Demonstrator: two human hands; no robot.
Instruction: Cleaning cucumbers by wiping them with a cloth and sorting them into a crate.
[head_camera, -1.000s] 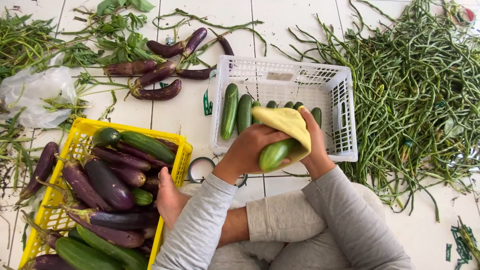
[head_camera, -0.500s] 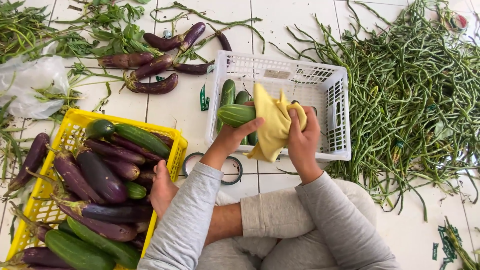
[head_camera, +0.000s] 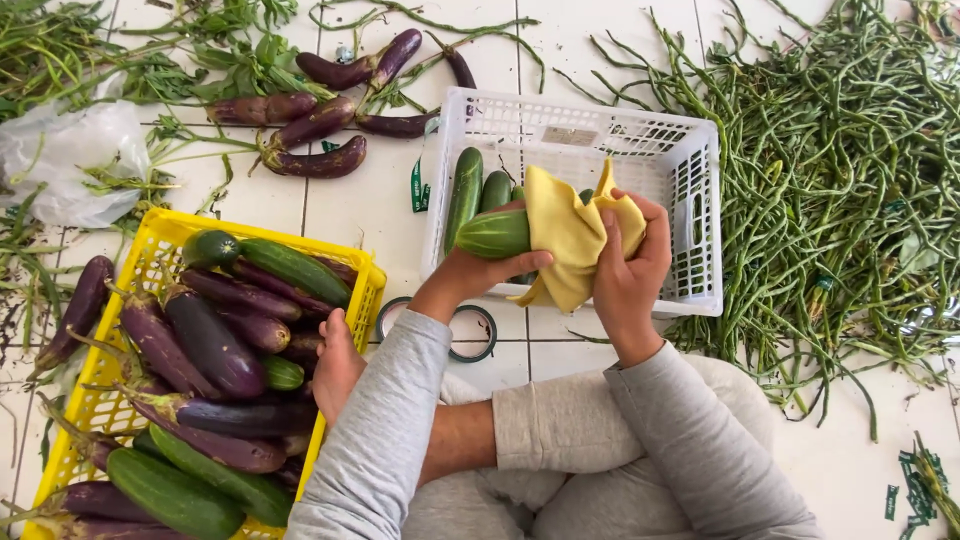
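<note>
Nearest the camera, the person sits cross-legged on the white tiled floor (head_camera: 380, 215) in grey sleeves and pale trousers, a bare foot (head_camera: 335, 365) resting against the yellow crate (head_camera: 160, 245). That crate is lattice plastic, filled with glossy dark purple eggplants (head_camera: 210, 345) and smooth deep green cucumbers (head_camera: 295, 268). A roll of dark tape (head_camera: 478, 335) lies flat on the tile just under the forearms.

Above the lap, the left hand (head_camera: 480, 275) is curled closed around the near end of a cucumber (head_camera: 495, 235), thumb on top and fingers under it. The cucumber's long axis runs roughly level, left to right across the view; its rounded free end points left, and the other end disappears into a yellow cloth (head_camera: 570, 235). Its skin is light green, smooth and a little shiny. The right hand (head_camera: 630, 265) is closed on the soft, crumpled cloth, pressing it around the cucumber's right part. Both are held over the front rim of the white basket (head_camera: 700, 230), a perforated plastic box holding several more upright green cucumbers.

Farther off, loose curved eggplants (head_camera: 315, 160) lie on the tile, a crumpled clear plastic bag (head_camera: 65, 160) sits at left, and a wide heap of thin, wiry long beans (head_camera: 850, 170) spreads at right
</note>
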